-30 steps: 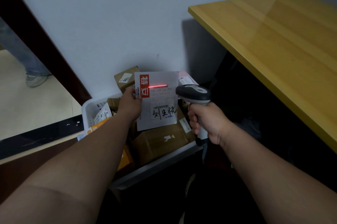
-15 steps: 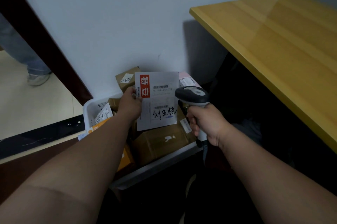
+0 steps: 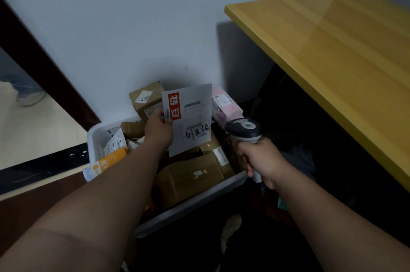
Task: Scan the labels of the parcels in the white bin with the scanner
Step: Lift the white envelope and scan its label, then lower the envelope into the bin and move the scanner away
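My left hand (image 3: 158,130) grips a flat white envelope parcel (image 3: 190,116) by its left edge, holding it upright over the white bin (image 3: 97,136). Its face shows a red block, a barcode and handwriting. My right hand (image 3: 261,159) holds a grey and black scanner (image 3: 243,129) by the handle, its head just right of the envelope's lower corner. No red beam shows on the label. The bin is full of brown cardboard boxes (image 3: 190,177), a pink parcel (image 3: 224,105) and an orange and white packet (image 3: 108,159).
The bin stands on the floor against a pale wall. A yellow wooden table (image 3: 332,54) juts over the dark space at the right. A dark brown door frame (image 3: 44,67) runs diagonally at the left, with a person's shoe (image 3: 31,97) beyond it.
The red scan line on the envelope's barcode has gone out. The envelope has tilted slightly and the scanner has dropped lower and moved to the right, away from the label.
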